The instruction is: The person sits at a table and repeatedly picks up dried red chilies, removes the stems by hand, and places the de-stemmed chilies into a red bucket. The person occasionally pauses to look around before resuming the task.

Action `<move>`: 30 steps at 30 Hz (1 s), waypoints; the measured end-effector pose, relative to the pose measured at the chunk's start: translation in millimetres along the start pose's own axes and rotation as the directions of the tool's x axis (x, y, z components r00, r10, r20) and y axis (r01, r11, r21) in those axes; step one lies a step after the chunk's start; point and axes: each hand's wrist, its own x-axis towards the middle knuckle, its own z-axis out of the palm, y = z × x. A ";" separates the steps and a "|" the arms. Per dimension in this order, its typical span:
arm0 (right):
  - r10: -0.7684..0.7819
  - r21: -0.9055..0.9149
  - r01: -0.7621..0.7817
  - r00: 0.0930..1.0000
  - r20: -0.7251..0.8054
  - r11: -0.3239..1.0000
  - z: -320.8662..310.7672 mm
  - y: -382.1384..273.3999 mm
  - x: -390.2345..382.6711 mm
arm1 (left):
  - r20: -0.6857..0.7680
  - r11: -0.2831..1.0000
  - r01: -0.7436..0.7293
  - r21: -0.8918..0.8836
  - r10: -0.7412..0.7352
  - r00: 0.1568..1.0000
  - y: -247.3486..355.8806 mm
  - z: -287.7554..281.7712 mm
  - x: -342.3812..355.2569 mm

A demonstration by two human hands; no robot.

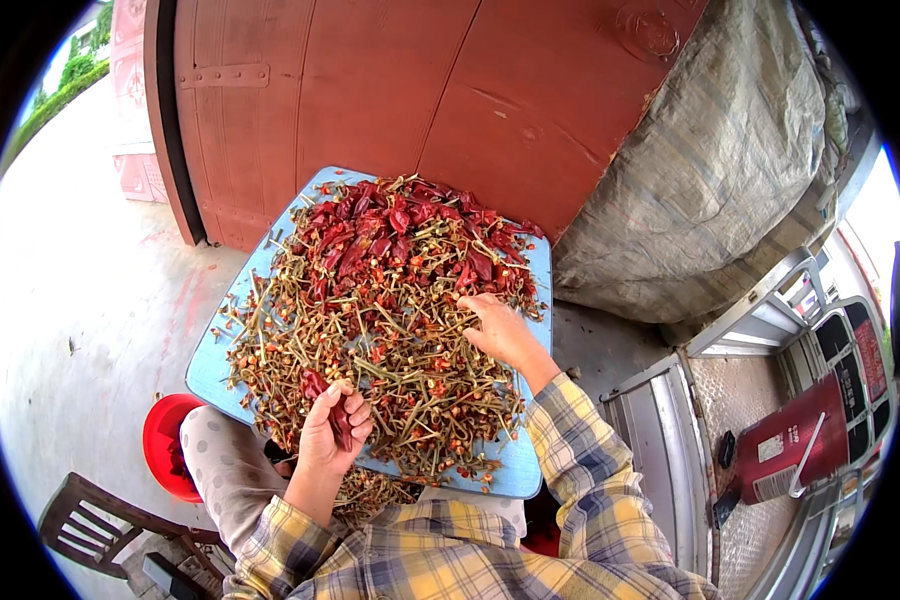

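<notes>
A big heap of dried chili stems covers most of the blue tabletop, with dark red dried chili peppers piled along its far side. My left hand is closed around a red dried chili at the near left edge of the heap. One end of that chili sticks out past the fingers. Over the right part of the heap, my right hand hovers with bent fingers, thumb and forefinger apart. Nothing shows between them. Both forearms wear plaid sleeves.
A red bucket with dark red pieces inside stands on the floor left of my knee. Behind the table rises a red wooden door. A large grey sack bulges at the right, above a metal cart. A wooden chair is at lower left.
</notes>
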 end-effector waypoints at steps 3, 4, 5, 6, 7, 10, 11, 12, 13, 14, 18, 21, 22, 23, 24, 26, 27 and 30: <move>0.030 0.017 -0.031 0.998 0.059 0.999 12.1 -7.8 9.6 | 0.011 1.000 0.014 -0.022 -0.014 1.000 -3.6 -1.0 1.3; 0.018 0.016 -0.019 0.998 0.059 1.000 14.9 -12.8 11.5 | 0.009 1.000 0.008 -0.018 -0.008 1.000 -3.4 -0.5 1.1; -0.009 0.051 0.007 0.999 0.038 0.999 18.6 -19.3 12.9 | 0.011 1.000 0.005 -0.017 -0.005 1.000 -2.3 -0.4 0.7; -0.036 0.082 0.034 0.999 0.016 0.996 20.7 -27.4 13.9 | 0.015 1.000 0.005 -0.019 -0.004 1.000 -1.2 -0.3 0.2; -0.066 0.120 0.065 0.998 -0.003 0.991 22.5 -35.6 14.8 | 0.020 1.000 0.004 -0.020 -0.004 1.000 -0.5 -0.3 -0.1; -0.210 0.235 0.216 0.976 -0.051 0.948 31.4 -54.8 16.4 | -0.003 1.000 -0.005 0.019 0.005 1.000 -2.5 -1.1 -1.0; -0.249 0.280 0.254 0.967 -0.055 0.926 33.1 -59.0 16.4 | -0.007 1.000 -0.005 0.027 0.005 1.000 -2.2 -0.3 -1.1; -0.245 0.334 0.244 0.969 -0.041 0.910 30.3 -63.6 15.2 | -0.010 1.000 -0.008 0.025 0.008 1.000 -2.0 -0.6 -2.2; -0.241 0.386 0.233 0.970 -0.028 0.893 27.2 -68.0 14.3 | -0.014 1.000 -0.010 0.023 0.011 1.000 -1.7 -0.9 -3.0; -0.215 0.404 0.209 0.976 -0.031 0.891 19.1 -69.6 12.9 | -0.018 1.000 -0.014 0.021 0.014 1.000 -1.2 -1.3 -3.8; 0.067 0.112 -0.041 0.968 -0.242 0.993 2.4 -20.0 16.4 | 0.004 1.000 -0.005 -0.006 0.006 1.000 -1.3 0.9 -3.7; 0.238 0.038 -0.235 0.950 -0.201 0.971 -1.7 6.3 16.7 | 0.011 1.000 0.001 -0.005 -0.001 1.000 -2.3 -1.1 -2.1; 0.261 0.100 -0.249 0.957 -0.128 0.963 -1.5 4.4 14.9 | 0.013 1.000 0.003 -0.007 -0.003 1.000 -2.5 -1.4 -2.2; 0.282 0.159 -0.271 0.958 -0.055 0.949 -1.7 2.7 12.9 | 0.014 1.000 0.005 -0.009 -0.004 1.000 -2.7 -1.9 -2.3; 0.224 0.223 -0.220 0.974 0.004 0.950 1.3 -0.8 8.9 | 0.016 1.000 0.006 -0.010 -0.006 1.000 -2.7 -2.0 -2.0; 0.085 0.367 -0.103 0.994 0.063 0.924 5.1 -14.0 3.2 | 0.023 1.000 0.003 -0.019 -0.003 1.000 -3.7 -0.1 0.1; 0.049 0.409 -0.072 0.997 0.067 0.910 3.5 -22.0 2.7 | 0.021 1.000 -0.002 -0.021 0.002 1.000 -3.2 0.1 -0.6; 0.143 0.469 -0.138 0.989 0.026 0.872 -4.4 -20.7 11.7 | 0.013 1.000 0.011 -0.027 -0.011 1.000 -2.2 -0.8 -2.0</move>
